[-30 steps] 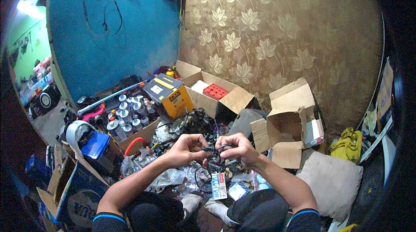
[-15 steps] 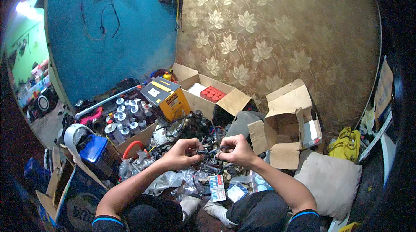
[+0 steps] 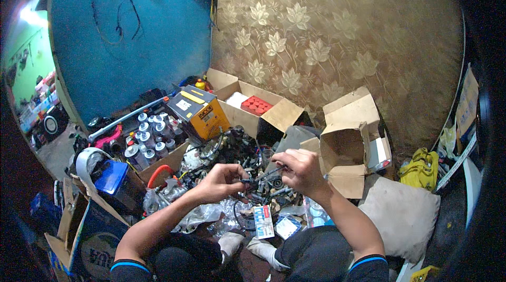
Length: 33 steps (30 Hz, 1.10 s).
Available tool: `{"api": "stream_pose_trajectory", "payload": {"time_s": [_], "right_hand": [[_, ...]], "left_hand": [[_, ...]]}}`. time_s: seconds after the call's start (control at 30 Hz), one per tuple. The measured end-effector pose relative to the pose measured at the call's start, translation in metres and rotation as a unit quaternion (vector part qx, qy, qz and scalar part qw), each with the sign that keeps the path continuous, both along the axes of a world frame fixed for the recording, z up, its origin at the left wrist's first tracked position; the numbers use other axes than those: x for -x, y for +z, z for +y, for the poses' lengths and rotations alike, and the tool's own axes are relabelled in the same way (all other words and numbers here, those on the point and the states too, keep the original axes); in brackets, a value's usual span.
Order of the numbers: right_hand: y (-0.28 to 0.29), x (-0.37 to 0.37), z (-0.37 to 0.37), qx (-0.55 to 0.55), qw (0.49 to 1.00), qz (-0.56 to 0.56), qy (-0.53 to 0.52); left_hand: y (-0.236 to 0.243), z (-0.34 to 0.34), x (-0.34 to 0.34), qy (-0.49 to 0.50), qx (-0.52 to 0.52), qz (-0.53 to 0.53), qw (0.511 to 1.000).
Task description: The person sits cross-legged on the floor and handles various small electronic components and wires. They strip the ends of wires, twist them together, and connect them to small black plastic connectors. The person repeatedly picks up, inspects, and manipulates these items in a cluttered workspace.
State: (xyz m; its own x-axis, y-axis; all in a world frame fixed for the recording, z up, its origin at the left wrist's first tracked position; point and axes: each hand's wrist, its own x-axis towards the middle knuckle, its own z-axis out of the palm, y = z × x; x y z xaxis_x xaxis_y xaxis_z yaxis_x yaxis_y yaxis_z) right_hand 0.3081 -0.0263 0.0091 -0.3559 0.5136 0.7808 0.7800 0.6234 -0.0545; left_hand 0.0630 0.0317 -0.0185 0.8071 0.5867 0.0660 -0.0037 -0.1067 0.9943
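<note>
My left hand (image 3: 224, 181), just left of centre, pinches one end of a thin dark cable-like piece (image 3: 266, 175) at a small black fitting. My right hand (image 3: 300, 170) is higher and to the right, closed on the piece's other end. The piece slants up to the right between them; its exact kind is too small to tell. Beneath both hands lies a jumbled pile of dark metal parts (image 3: 204, 153), with crumpled clear plastic (image 3: 194, 219), a white-and-blue packet (image 3: 263, 222) and a small blue-and-white packet (image 3: 288, 227) nearer my feet.
An orange box (image 3: 203, 124), bottles (image 3: 150, 137), an open carton with red items (image 3: 221, 76) and an empty carton (image 3: 342, 150) stand behind. A blue container (image 3: 113, 179) and cardboard (image 3: 74, 229) are left; a grey cushion (image 3: 400, 219) and yellow bag (image 3: 419, 174) are right.
My right hand has moved up and to the right, away from my left, so more of the dark piece shows stretched between them. My left hand has shifted only slightly.
</note>
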Motion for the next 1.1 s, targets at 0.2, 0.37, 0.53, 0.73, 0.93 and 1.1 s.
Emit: {"api": "stream_pose_trajectory", "payload": {"time_s": [0.2,0.37,0.53,0.73,0.93,1.1], "right_hand": [[-0.006,0.012,0.005,0.334,0.768,0.519,0.17],[-0.016,0.006,0.011,0.398,0.609,0.609,0.315],[0.003,0.012,0.003,0.431,0.735,0.476,0.216],[-0.005,-0.004,0.006,0.261,0.953,0.141,0.066],[-0.009,-0.001,0.006,0.161,0.984,0.066,0.023],[0.0,0.019,0.001,0.127,0.984,0.121,-0.016]], "left_hand": [[0.02,-0.004,-0.001,0.012,-0.005,-0.031,0.999],[0.015,0.0,-0.001,0.018,0.079,-0.022,0.996],[0.008,0.004,0.002,0.019,0.002,0.027,0.999],[0.006,0.008,0.008,0.06,0.021,0.03,0.998],[0.012,0.0,0.0,0.007,-0.197,0.03,0.98],[0.014,-0.016,-0.007,0.097,-0.331,0.069,0.936]]}}
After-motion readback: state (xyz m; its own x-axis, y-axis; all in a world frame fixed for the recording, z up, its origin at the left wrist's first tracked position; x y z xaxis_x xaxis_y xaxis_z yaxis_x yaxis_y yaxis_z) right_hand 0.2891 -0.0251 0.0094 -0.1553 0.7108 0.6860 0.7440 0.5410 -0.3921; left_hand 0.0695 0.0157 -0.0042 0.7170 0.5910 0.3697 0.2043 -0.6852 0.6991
